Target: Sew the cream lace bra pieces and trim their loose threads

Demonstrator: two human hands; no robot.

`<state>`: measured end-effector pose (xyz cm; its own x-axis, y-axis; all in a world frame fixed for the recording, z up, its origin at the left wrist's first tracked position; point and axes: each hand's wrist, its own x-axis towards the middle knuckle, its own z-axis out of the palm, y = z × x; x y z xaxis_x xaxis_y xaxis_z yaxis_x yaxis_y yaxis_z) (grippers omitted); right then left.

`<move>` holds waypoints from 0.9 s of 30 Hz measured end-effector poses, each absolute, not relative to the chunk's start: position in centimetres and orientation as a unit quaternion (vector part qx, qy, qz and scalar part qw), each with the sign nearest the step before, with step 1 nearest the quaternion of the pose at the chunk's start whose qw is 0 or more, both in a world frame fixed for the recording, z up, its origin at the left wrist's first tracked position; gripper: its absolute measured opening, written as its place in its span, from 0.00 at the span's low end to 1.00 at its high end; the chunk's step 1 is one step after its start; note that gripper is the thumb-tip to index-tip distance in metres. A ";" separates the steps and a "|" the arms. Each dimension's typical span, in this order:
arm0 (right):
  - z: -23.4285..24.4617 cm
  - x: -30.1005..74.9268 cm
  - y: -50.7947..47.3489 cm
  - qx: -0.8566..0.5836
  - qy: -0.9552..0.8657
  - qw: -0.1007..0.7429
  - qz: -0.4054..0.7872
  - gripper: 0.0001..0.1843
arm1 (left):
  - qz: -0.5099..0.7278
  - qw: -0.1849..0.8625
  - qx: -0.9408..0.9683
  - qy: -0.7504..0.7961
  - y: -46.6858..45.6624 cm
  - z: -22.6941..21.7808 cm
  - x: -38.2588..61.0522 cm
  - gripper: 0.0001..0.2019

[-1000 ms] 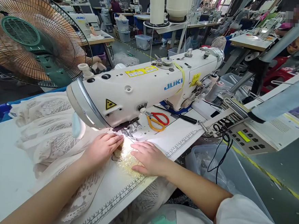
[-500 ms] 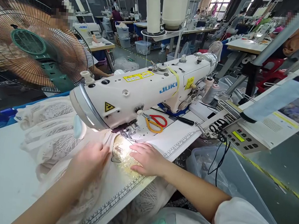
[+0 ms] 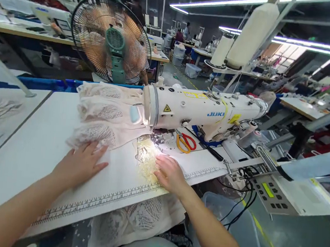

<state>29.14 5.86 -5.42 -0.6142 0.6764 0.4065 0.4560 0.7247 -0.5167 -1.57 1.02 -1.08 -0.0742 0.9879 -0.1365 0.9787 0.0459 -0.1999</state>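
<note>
My left hand lies with fingers spread at the near edge of a pile of pale lace fabric, its fingertips touching the fabric. The pile stretches along the left of a white sewing machine, and one strip reaches to the needle area. My right hand rests with fingers stretched out beside a crinkled, translucent yellowish patch on the white tabletop, just in front of the needle. Scissors with red and orange handles lie on the machine bed. More lace fabric hangs below the table edge.
A printed ruler runs along the front edge. Behind the table stands a large fan. A black-handled tool lies by the machine, a control box stands right, and a clear plastic bin sits below it.
The view has swung left. My left hand has let go of the fabric near the needle and moved left onto the lace pile. My right hand has stayed by the yellowish patch.
</note>
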 end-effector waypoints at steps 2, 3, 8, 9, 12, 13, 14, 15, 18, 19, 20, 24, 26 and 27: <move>-5.0 30.2 3.7 -0.290 -0.876 0.303 0.240 0.18 | 0.078 0.012 -0.683 -0.726 1.3 -1.7 -3.2 0.27; -4.9 30.8 2.4 -0.265 -0.882 0.277 0.274 0.19 | 0.058 0.015 -0.688 -0.723 1.4 -2.1 -3.8 0.26; -8.1 33.2 -1.4 -0.248 -0.912 0.060 0.321 0.17 | -0.013 0.016 -0.700 -0.714 1.0 -3.7 -5.2 0.24; -9.3 33.3 -1.4 -0.295 -0.910 0.050 0.286 0.17 | -0.026 0.014 -0.701 -0.713 1.0 -3.9 -5.3 0.24; -12.8 33.1 -0.2 -0.401 -0.900 0.022 0.167 0.18 | -0.057 0.010 -0.708 -0.704 0.8 -4.3 -5.5 0.23; -13.7 32.8 0.3 -0.411 -0.900 0.012 0.147 0.18 | -0.061 0.008 -0.710 -0.702 0.8 -4.4 -5.6 0.23; -14.5 32.5 0.7 -0.414 -0.900 0.002 0.135 0.17 | -0.063 0.004 -0.711 -0.701 0.7 -4.5 -5.7 0.23; -15.2 32.1 1.1 -0.411 -0.902 -0.006 0.130 0.16 | -0.063 -0.001 -0.711 -0.700 0.7 -4.6 -5.8 0.23; -16.3 31.2 1.6 -0.397 -0.909 -0.025 0.123 0.14 | -0.067 -0.013 -0.713 -0.698 0.7 -4.7 -6.0 0.22; -16.5 31.1 1.7 -0.393 -0.911 -0.029 0.121 0.14 | -0.068 -0.015 -0.713 -0.697 0.6 -4.8 -6.0 0.22; -16.7 31.0 1.7 -0.390 -0.913 -0.031 0.120 0.14 | -0.069 -0.015 -0.713 -0.697 0.6 -4.9 -6.0 0.22; -17.3 31.2 2.3 -0.383 -0.916 -0.012 0.117 0.16 | -0.065 -0.007 -0.716 -0.696 0.5 -5.0 -6.1 0.22; -17.5 31.3 2.6 -0.365 -0.924 0.005 0.115 0.19 | -0.055 -0.015 -0.713 -0.699 0.5 -5.0 -6.0 0.22; -17.6 31.2 2.7 -0.357 -0.927 0.019 0.117 0.20 | -0.047 -0.022 -0.710 -0.703 0.6 -4.9 -6.0 0.23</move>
